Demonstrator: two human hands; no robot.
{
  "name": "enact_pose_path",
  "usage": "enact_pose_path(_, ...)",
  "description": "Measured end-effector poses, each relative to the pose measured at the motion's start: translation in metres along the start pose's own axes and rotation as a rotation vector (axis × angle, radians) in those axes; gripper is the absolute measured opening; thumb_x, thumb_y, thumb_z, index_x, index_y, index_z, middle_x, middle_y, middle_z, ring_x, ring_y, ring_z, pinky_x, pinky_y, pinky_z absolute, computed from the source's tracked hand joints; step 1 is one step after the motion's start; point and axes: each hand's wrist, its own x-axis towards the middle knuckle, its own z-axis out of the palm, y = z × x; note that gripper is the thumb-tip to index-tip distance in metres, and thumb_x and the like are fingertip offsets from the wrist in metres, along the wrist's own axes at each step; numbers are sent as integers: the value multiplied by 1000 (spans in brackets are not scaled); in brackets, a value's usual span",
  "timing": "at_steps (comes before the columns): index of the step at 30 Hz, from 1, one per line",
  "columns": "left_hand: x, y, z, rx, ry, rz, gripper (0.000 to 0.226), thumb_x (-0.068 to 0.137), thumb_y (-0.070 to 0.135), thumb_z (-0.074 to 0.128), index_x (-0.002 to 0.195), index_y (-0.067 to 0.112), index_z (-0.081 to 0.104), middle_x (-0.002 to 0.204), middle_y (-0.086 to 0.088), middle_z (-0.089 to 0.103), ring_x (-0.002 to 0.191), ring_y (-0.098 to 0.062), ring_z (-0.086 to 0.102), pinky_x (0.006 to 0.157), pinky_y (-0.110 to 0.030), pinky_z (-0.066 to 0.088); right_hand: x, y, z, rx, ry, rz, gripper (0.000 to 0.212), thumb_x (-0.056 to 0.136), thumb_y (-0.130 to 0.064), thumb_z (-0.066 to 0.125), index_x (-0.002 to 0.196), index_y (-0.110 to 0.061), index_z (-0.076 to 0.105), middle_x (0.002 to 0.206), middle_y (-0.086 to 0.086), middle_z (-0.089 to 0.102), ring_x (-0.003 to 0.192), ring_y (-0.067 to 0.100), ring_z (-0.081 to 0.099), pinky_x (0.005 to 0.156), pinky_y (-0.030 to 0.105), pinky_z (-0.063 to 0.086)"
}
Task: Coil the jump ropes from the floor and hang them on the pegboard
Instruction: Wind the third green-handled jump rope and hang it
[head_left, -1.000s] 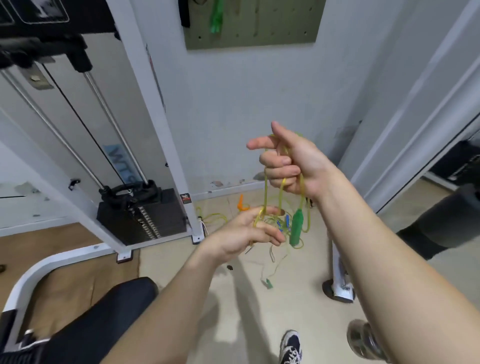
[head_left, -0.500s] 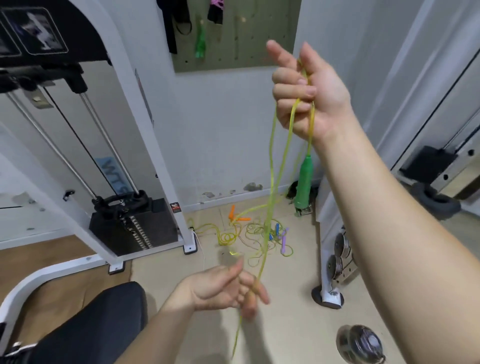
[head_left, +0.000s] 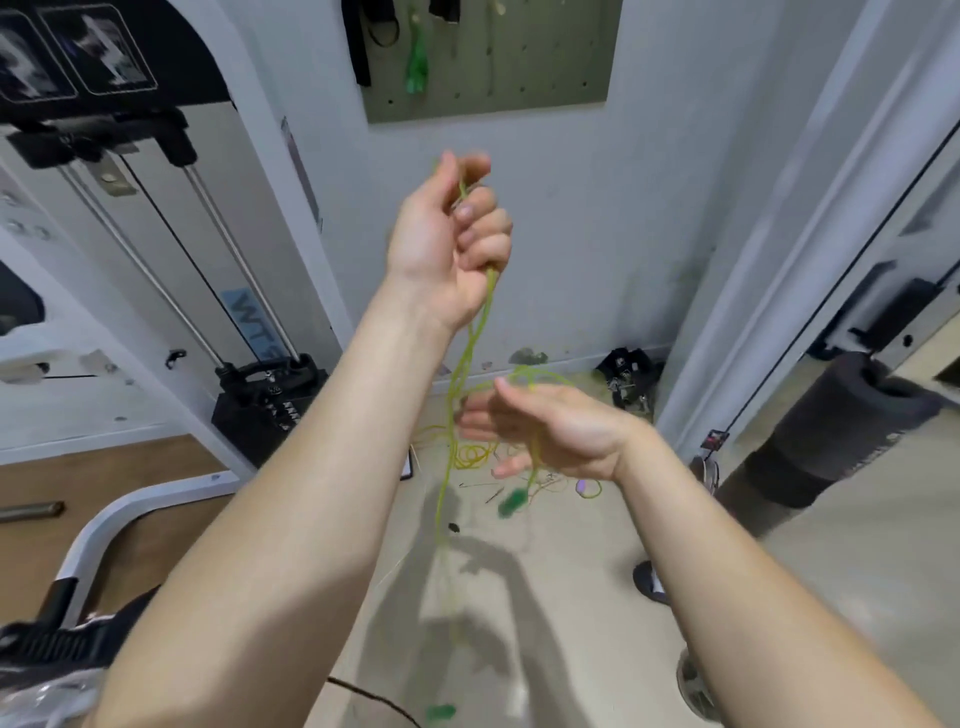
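My left hand is raised in front of the wall and grips the yellow-green jump rope in its curled fingers. The rope's strands hang down from it toward the floor. Lower and to the right, my right hand is blurred, its fingers straight, with a loop of the same rope lying across it. One green handle dangles below that hand and another hangs near the bottom edge. More ropes lie tangled on the floor by the wall. The olive pegboard holds a green rope.
A cable machine's black weight stack and white frame stand to the left. A dark foam roller leans at the right by a white post. A black strap hangs on the board. A black seat is at the lower left.
The hands have swapped heights: my left hand rose and now grips the rope up high, while my right hand came down and opened with the rope across it.
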Motion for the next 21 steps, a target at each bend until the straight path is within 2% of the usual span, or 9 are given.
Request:
enact_pose_path(6,32,24,20,132,100,221,34,104,30,35,83,8,51,45,6,27,35,-5,20,29,-16,16,-2,28,4,-256,-244,29,40,102,-36,37,113,-7,62,88,8,70,86,16,63,57,17,43)
enact_pose_path(9,41,43,-4,263,202,212,25,103,18,36,98,1,53,54,-2,49,42,-9,44,39,-19,41,-8,25,-1,-466,-195,93,45,105,-35,30,101,-5,64,71,4,69,64,12,65,48,17,38)
enact_pose_path(10,42,42,-20,401,259,142,22,103,14,37,98,0,53,64,-9,59,50,-15,57,49,-26,52,-9,19,-1,-461,-138,60,46,105,-36,29,95,-7,64,65,4,67,58,13,65,44,18,34)
enact_pose_path(12,34,24,-58,1034,351,-47,22,101,16,41,88,5,55,79,-16,65,67,-24,65,72,-40,59,-5,-1,0,-277,15,-74,46,104,-36,32,87,-7,63,54,5,58,43,15,58,36,18,23)
enact_pose_path(14,16,0,-85,1520,343,-105,26,98,20,47,78,9,60,76,-13,66,59,-21,60,72,-41,59,4,-23,0,13,129,-180,43,103,-37,34,84,-8,60,48,2,46,30,8,36,34,15,13)
enact_pose_path(15,4,-10,-92,1506,339,-82,26,97,19,48,79,9,63,71,-10,66,53,-17,57,63,-34,58,9,-33,0,145,150,-200,41,102,-38,34,83,-9,58,47,-1,41,29,5,27,36,15,9)
enact_pose_path(17,-29,-31,-97,1075,260,-37,19,97,14,49,94,5,66,72,-6,65,58,-14,56,54,-25,51,17,-50,3,347,141,-200,39,102,-39,33,82,-13,53,46,-5,34,27,2,22,35,17,8)
enact_pose_path(19,-56,-50,-99,739,71,-129,26,94,15,52,115,3,60,91,-6,67,81,-17,61,68,-24,51,25,-61,4,482,100,-185,38,103,-38,32,82,-13,50,45,-6,34,26,0,25,31,14,10)
enact_pose_path(21,-72,-76,-108,801,-103,-221,32,89,24,54,115,6,58,99,-3,68,95,-16,61,82,-29,47,32,-68,5,530,75,-171,39,103,-38,31,82,-12,50,46,-5,35,26,0,27,29,11,11)
